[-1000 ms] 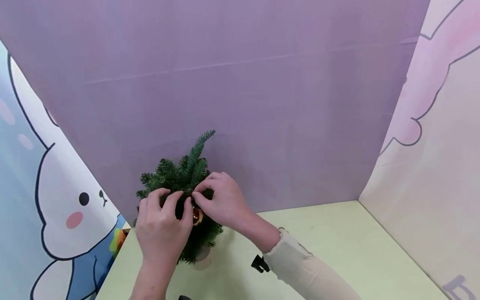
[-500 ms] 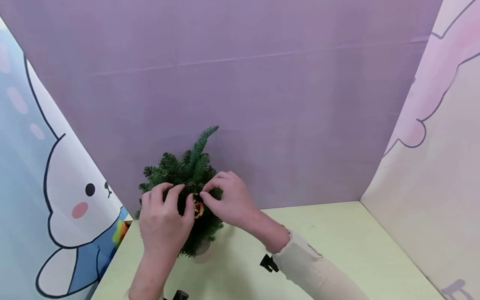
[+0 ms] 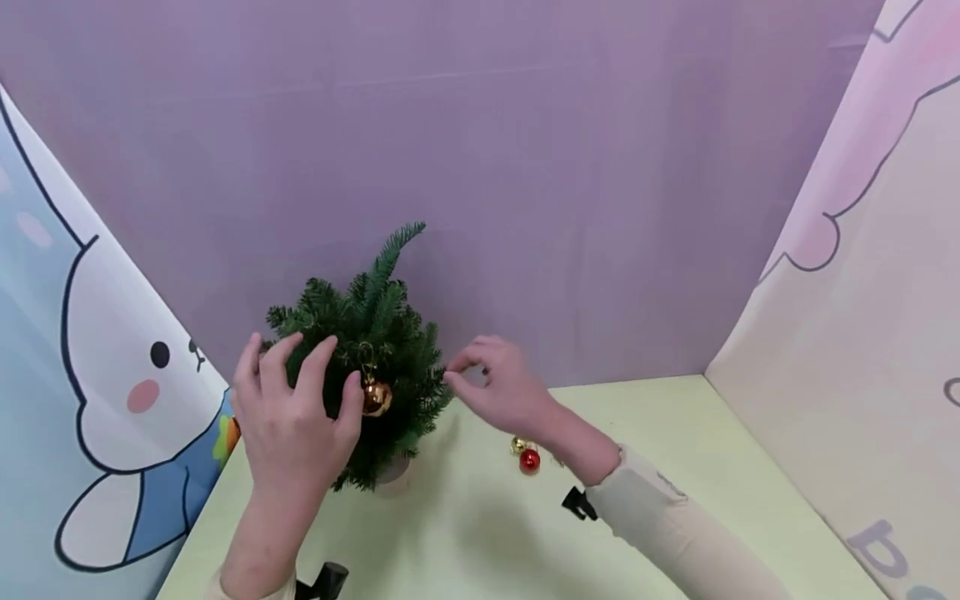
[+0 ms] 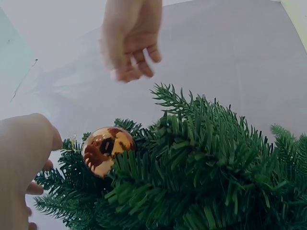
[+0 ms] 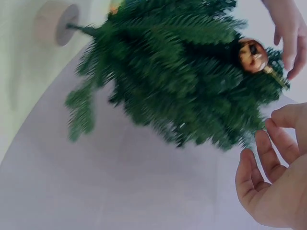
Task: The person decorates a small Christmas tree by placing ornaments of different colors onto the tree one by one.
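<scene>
A small green artificial Christmas tree [image 3: 390, 321] stands on a round pale base [image 5: 50, 21], partly hidden by branches in the head view. A shiny copper-gold Christmas ball [image 3: 377, 398] hangs on its front from a thin gold loop, reflecting the surroundings in the left wrist view. My left hand [image 3: 296, 417] is spread beside the ball, thumb closest to it, fingers bent loosely before the branches. To the right of the tree is my right hand [image 3: 504, 387], off the ball, its thumb and fingers loosely curved with nothing visible between them in the right wrist view.
On the pale green table [image 3: 645, 467], a red ball [image 3: 529, 461] and a small gold ball [image 3: 517, 446] lie behind my right forearm. A purple wall [image 3: 562, 208] rises close behind the tree. Cartoon-printed panels [image 3: 112, 367] flank both sides.
My right hand has drawn away from the ball's loop to the right. My left hand has eased off leftward, leaving the ball hanging on the tree. The red and gold balls have come into view.
</scene>
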Available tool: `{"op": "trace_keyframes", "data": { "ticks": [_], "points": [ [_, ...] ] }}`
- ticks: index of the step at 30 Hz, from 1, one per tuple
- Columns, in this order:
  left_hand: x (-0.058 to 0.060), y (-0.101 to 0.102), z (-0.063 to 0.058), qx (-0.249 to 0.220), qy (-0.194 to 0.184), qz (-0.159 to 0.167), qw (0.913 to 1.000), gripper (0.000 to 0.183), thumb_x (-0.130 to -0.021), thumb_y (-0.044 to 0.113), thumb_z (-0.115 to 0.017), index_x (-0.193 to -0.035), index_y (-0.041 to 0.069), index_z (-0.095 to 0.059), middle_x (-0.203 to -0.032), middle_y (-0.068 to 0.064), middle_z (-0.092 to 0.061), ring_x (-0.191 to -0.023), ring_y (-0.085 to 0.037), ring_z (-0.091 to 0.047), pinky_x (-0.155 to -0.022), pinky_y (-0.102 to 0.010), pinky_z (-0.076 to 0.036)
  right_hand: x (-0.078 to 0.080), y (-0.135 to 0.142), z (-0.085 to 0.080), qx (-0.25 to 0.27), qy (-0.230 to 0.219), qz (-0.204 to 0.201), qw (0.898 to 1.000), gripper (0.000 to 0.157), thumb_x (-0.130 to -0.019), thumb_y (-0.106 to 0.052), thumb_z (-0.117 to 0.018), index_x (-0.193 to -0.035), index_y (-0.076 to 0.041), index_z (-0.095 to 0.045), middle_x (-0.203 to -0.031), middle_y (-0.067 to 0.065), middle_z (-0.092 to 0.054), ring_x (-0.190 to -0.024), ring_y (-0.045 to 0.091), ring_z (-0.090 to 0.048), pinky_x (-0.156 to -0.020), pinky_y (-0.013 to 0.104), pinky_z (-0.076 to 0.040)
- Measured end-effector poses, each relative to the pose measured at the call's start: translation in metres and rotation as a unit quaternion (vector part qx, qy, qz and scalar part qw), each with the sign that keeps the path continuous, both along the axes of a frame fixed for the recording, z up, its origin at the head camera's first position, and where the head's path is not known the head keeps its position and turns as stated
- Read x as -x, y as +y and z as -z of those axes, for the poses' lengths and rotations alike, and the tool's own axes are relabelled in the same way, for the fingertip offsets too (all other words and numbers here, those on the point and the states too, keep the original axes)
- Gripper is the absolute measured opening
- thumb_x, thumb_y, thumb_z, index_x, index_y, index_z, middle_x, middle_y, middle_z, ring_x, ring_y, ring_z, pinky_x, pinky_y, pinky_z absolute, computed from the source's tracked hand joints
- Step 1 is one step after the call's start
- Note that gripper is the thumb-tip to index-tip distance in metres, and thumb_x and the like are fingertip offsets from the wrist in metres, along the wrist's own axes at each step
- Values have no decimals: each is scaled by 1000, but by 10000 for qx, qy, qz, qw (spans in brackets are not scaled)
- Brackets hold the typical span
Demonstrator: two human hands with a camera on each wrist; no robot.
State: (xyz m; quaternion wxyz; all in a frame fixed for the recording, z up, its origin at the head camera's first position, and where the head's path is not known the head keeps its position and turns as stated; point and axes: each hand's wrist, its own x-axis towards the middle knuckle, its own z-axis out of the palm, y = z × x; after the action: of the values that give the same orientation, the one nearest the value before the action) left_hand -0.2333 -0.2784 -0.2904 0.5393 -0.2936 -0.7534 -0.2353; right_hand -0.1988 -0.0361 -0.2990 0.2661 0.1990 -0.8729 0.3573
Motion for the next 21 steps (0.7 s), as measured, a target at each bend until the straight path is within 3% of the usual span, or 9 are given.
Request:
{"op": "trace_keyframes", "data": {
  "ticks": [4, 9, 16, 21],
  "points": [
    [3, -3, -4, 69, -239, 108, 9996, 46, -88, 29, -62, -123, 0, -62, -125, -31, -50, -127, -51, -36, -107, -63, -23, 5, 17, 3, -150, -70, 76, 9998, 5, -91, -13, -68, -90, -13, -73, -90, -9, -66, -87, 8, -59, -71, 29, -51],
    [3, -7, -1, 114, -486, 185, 9986, 47, -90, 31, -60, -125, 0, -61, -129, -30, -49, -127, -49, -38, -109, -58, -24, 12, 39, 20, -315, -347, 303, 9984, 7, -91, -13, -67, -87, -17, -73, -90, -8, -67, -86, 7, -60, -69, 28, -50],
    [3, -15, 4, 69, -748, 123, 9971, 53, -95, 43, -51, -129, 2, -59, -137, -26, -45, -124, -47, -41, -91, -62, -42, 29, 70, 53, -364, -1059, 611, 9918, 11, -90, -10, -65, -84, -16, -72, -84, -8, -64, -81, 10, -58, -71, 31, -50],
    [3, -23, 7, 19, -856, 84, 9963, 55, -96, 45, -49, -130, 3, -58, -140, -26, -43, -124, -47, -42, -84, -64, -43, 43, 92, 81, -391, -1726, 775, 9812, 13, -90, -7, -60, -82, -11, -70, -77, -3, -63, -71, 13, -56, -66, 32, -49]
  ]
}}
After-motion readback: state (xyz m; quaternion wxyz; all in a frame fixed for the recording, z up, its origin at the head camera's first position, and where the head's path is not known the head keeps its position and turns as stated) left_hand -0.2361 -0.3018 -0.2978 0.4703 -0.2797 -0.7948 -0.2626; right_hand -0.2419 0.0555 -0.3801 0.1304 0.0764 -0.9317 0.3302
